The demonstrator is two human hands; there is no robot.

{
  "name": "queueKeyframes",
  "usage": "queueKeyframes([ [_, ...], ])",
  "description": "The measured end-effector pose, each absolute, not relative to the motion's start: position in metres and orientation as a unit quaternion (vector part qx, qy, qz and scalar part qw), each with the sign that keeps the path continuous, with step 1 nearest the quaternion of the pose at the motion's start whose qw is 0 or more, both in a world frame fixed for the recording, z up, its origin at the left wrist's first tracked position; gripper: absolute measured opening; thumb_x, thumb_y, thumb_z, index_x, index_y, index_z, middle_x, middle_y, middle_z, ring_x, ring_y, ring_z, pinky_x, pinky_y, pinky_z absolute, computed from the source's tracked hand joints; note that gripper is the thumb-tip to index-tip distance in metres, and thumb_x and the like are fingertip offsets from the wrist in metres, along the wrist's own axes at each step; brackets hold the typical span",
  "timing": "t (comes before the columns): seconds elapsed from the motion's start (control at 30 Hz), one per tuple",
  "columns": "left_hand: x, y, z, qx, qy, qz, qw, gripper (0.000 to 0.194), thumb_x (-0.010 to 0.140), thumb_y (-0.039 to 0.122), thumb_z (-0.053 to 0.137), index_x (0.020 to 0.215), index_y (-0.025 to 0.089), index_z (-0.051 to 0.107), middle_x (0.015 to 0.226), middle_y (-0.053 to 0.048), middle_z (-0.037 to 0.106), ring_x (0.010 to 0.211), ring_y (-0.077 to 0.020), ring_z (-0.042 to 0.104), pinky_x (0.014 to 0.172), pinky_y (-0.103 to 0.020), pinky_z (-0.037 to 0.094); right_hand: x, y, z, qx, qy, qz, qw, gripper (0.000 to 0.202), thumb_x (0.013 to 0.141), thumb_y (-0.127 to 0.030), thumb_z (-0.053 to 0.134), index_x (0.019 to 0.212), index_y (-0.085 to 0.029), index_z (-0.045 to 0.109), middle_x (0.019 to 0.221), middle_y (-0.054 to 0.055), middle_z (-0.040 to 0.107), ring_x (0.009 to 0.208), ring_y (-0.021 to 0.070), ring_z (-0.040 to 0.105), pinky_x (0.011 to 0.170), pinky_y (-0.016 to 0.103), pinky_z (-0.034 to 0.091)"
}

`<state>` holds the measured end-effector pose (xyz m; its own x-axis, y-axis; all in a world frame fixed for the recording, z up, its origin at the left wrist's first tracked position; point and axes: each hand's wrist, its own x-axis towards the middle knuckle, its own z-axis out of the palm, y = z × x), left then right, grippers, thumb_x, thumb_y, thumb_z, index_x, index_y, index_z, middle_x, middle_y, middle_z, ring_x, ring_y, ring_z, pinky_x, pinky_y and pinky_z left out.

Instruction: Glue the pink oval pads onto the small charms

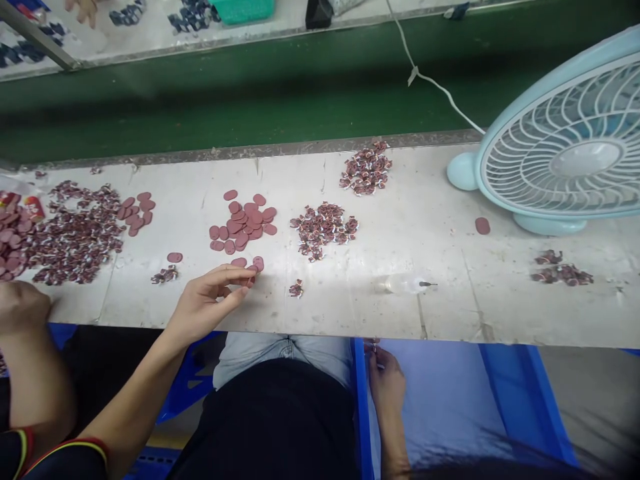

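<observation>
My left hand [213, 303] is over the table, its thumb and fingertips closed on a small reddish piece beside loose flat oval pieces [258, 263]. Beyond it lies a heap of reddish ovals [245, 223]. My right hand [387, 383] is below the table's front edge, above a blue bin [537, 400], fingertips pinching a small brown-and-white piece [373, 343]. One similar small piece [296, 289] lies alone right of my left hand. Two piles of brown-and-white pieces, a nearer one [325, 228] and a farther one [367, 169], are farther back.
A light blue fan [565, 147] stands at the right, its white cord running back. A clear dispenser with a dark tip [403, 284] lies near the front. Large piles [75, 233] cover the left end, by another person's fist [23, 307]. A person's hand [83, 10] shows across the green strip.
</observation>
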<state>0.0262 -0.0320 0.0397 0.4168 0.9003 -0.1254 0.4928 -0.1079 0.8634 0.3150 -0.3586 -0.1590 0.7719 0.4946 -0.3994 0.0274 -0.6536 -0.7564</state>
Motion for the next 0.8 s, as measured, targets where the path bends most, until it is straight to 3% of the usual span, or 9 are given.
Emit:
queueKeyframes([
  [0.2, 0.025, -0.032, 0.04, 0.693, 0.481, 0.253, 0.473, 0.034, 0.103, 0.056, 0.093, 0.121, 0.027, 0.096, 0.113, -0.009, 0.091, 0.099, -0.025, 0.086, 0.089, -0.039, 0.074, 0.314, -0.365, -0.15, -0.877, -0.149, 0.294, 0.349, 0.033, 0.094, -0.061, 0.091, 0.104, -0.03, 0.091, 0.106, 0.003, 0.09, 0.095, 0.0277, 0.082, 0.089, 0.039, 0.059],
  [0.37, 0.022, -0.032, 0.038, 0.678, 0.483, 0.265, 0.487, 0.033, 0.102, 0.055, 0.096, 0.121, 0.029, 0.096, 0.112, -0.008, 0.091, 0.097, -0.0233, 0.085, 0.089, -0.037, 0.073, 0.309, -0.378, -0.164, -0.864, -0.158, 0.382, 0.288, 0.037, 0.105, -0.062, 0.081, 0.1, -0.026, 0.088, 0.09, 0.0, 0.088, 0.086, 0.023, 0.08, 0.093, 0.044, 0.064],
  [0.57, 0.024, -0.031, 0.04, 0.669, 0.499, 0.259, 0.486, 0.035, 0.096, 0.054, 0.1, 0.118, 0.027, 0.096, 0.11, -0.009, 0.092, 0.095, -0.0256, 0.085, 0.089, -0.04, 0.073, 0.305, -0.379, -0.186, -0.843, -0.163, 0.451, 0.245, 0.046, 0.111, -0.066, 0.074, 0.122, -0.023, 0.087, 0.109, 0.002, 0.091, 0.104, 0.0239, 0.085, 0.108, 0.051, 0.069],
  [0.8, 0.026, -0.031, 0.042, 0.651, 0.516, 0.267, 0.488, 0.032, 0.093, 0.05, 0.103, 0.115, 0.027, 0.096, 0.109, -0.008, 0.093, 0.094, -0.0263, 0.087, 0.085, -0.039, 0.073, 0.306, -0.378, -0.179, -0.827, -0.158, 0.48, 0.248, 0.051, 0.113, -0.069, 0.068, 0.122, -0.023, 0.087, 0.115, 0.004, 0.092, 0.113, 0.0264, 0.086, 0.113, 0.054, 0.068],
])
